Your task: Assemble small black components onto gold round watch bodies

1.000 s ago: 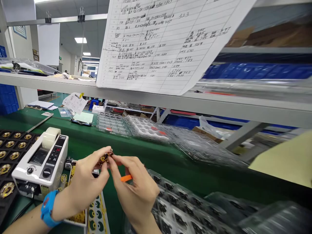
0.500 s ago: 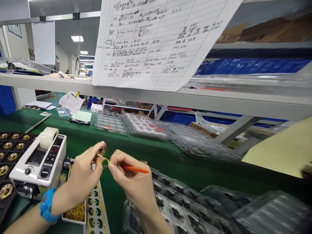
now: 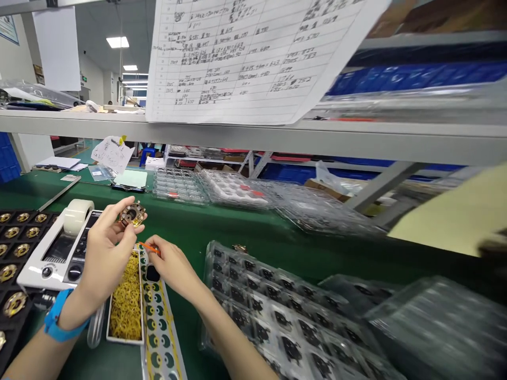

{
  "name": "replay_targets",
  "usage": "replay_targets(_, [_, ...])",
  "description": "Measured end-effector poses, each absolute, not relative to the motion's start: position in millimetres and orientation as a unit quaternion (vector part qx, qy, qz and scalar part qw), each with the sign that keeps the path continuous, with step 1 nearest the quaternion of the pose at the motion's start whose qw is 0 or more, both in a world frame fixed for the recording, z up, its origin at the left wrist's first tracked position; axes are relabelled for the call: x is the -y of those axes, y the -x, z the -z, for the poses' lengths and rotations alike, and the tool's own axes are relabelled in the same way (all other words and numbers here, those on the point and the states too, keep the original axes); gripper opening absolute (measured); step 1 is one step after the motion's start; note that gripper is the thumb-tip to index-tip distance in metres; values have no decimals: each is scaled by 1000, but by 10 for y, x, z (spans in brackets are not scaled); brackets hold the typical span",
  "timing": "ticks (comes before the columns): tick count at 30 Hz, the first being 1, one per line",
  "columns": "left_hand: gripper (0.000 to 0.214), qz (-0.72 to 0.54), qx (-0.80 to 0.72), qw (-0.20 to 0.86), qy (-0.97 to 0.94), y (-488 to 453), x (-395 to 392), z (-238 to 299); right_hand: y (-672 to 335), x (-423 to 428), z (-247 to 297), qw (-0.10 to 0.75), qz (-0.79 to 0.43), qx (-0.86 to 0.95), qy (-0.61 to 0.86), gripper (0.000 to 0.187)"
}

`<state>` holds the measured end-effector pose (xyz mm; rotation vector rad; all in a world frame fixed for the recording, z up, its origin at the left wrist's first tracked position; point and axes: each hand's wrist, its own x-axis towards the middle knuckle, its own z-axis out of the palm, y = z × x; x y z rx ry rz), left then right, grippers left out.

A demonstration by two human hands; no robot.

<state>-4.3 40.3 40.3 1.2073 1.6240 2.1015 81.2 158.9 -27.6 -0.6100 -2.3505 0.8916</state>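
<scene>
My left hand (image 3: pixel 105 248) is raised over the tape dispenser (image 3: pixel 59 245) and pinches a small round brass part (image 3: pixel 132 215) between its fingertips. A blue band is on that wrist. My right hand (image 3: pixel 168 266) is lower, curled around an orange tool (image 3: pixel 149 248), its tip over a strip of green-dotted stickers (image 3: pixel 158 322). A white box of yellow rings (image 3: pixel 127 295) lies just left of the strip, under both hands.
A black tray of brass parts (image 3: pixel 16 248) fills the left edge. Clear blister trays with dark parts (image 3: pixel 277 316) lie at the right; more clear trays (image 3: pixel 237 195) sit behind. A grey shelf (image 3: pixel 277 140) with a hanging handwritten sheet (image 3: pixel 245 58) crosses overhead.
My hands have separated: the left moved left and up with the brass part, the right dropped with the orange tool toward the sticker strip. The camera tilted down.
</scene>
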Motion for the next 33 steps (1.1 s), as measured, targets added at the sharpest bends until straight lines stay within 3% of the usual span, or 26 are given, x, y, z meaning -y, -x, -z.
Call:
replay_targets(8, [37, -729, -527, 173, -402, 67, -371, -469, -1640, -2137, -35, 300, -181, 857, 378, 27])
replay_targets(12, [37, -726, -523, 207, -395, 49, -369, -494, -2128, -2748, 159, 194, -111, 859, 461, 19])
replay_targets(16, [41, -715, -511, 255, -402, 19, -393, -503, -2398, -3184, 509, 72, -85, 874, 473, 26])
replay_targets(20, [40, -679, -495, 350, -414, 19, -423, -488, -2475, -3335, 806, 36, -71, 881, 467, 29])
replay_targets(25, [37, -656, -478, 414, -412, 47, -436, -474, -2492, -3314, 907, 99, -86, 884, 448, 29])
replay_targets(30, [32, -658, -459, 426, -417, 62, -405, -504, -2336, -3169, 684, 243, -136, 880, 384, 21])
replay_targets(33, [31, -661, -460, 425, -414, 59, -397, -513, -2056, -2960, 399, 324, -182, 861, 348, 30])
